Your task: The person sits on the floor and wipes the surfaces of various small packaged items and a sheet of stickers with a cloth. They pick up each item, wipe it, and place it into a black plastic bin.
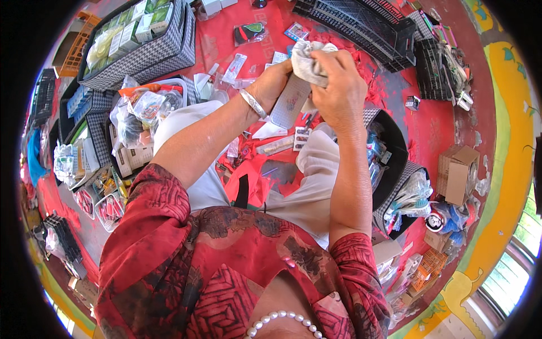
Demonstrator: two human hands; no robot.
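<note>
My right hand (339,90) is closed on a crumpled grey-white cloth (307,59), pressing it against a flat clear plastic case (289,103). My left hand (271,82), with a silver bangle (253,103) on the wrist, holds that case from the left side. Both hands are raised above my lap, over white trousers (316,169) and a red floor cloth (243,22). Part of the case is hidden behind my hands.
A houndstooth box (164,51) of small packets stands at upper left, with bagged goods (144,107) below it. Black plastic crates (367,25) lie at upper right. A black-lined box (395,152) of packets sits at my right, a cardboard box (457,172) beyond it.
</note>
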